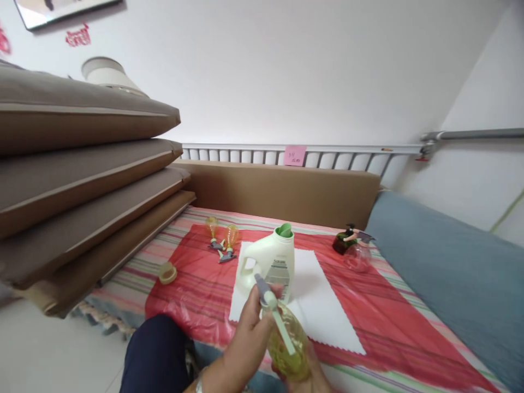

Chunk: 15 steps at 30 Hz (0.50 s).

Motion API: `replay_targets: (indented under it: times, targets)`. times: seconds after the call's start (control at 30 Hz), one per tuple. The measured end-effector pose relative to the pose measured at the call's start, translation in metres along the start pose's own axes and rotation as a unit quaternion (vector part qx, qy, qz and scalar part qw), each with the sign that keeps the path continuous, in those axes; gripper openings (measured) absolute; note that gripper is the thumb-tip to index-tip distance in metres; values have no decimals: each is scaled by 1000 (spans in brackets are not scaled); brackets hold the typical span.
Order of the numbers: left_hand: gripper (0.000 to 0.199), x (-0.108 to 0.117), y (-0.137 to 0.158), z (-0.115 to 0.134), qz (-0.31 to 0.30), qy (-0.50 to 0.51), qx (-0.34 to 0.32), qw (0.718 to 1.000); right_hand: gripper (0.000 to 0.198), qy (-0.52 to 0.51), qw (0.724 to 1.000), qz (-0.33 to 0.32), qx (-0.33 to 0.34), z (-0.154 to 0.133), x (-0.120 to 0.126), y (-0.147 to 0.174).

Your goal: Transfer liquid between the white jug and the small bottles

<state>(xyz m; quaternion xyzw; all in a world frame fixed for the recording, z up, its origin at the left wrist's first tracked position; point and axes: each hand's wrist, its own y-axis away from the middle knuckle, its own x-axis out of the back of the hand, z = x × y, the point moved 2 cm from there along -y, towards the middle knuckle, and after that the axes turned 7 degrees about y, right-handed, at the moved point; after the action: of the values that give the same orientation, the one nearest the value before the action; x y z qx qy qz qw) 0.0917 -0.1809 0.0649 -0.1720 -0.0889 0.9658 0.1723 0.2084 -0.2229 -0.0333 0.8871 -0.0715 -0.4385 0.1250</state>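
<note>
A yellow spray bottle (289,349), low in the view, is held in both hands and tilted so that its head points up and away. The left hand (251,322) closes around the neck, just under the grey and pale green spray head (268,295), while the right hand (315,371) curls around the lower body; how tightly either one squeezes, I cannot tell. Just beyond the bottle, a white jug (270,259) with a green cap (285,230) stands upright on a white sheet (311,273), its handle to the left. Under that sheet, red plastic (192,295) covers part of a striped cloth (135,265). To the jug's left lie two more yellow bottles (231,236) with grey trigger heads, and nearer the edge a round beige lid-like piece (167,273). Well to the right, a dark pump bottle (340,244) stands beside a clear pinkish spray bottle (358,257). Farther out, brown cushions (90,147) are stacked at left, and a pink note (295,155) hangs on the radiator (245,155) behind a long brown panel (278,188).
</note>
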Motion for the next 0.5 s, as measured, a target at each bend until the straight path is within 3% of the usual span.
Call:
replay_targets:
  times: [0.07, 0.17, 0.33, 0.5]
  targets:
    - [43, -2, 0, 3, -51, 34, 7, 998, 42, -5, 1000, -4, -14, -1, 2, 2]
    - [37, -2, -8, 6, -103, 88, 26, 990, 41, -32, 997, -39, -52, 2, 6, 0]
    - [44, 5, -17, -10, 21, 89, 5, 996, 39, -61, 993, -84, -63, 9, 9, -8]
    - [39, 21, -15, -23, -37, 63, 114, 991, 52, -51, 991, -119, -44, 12, 2, -17]
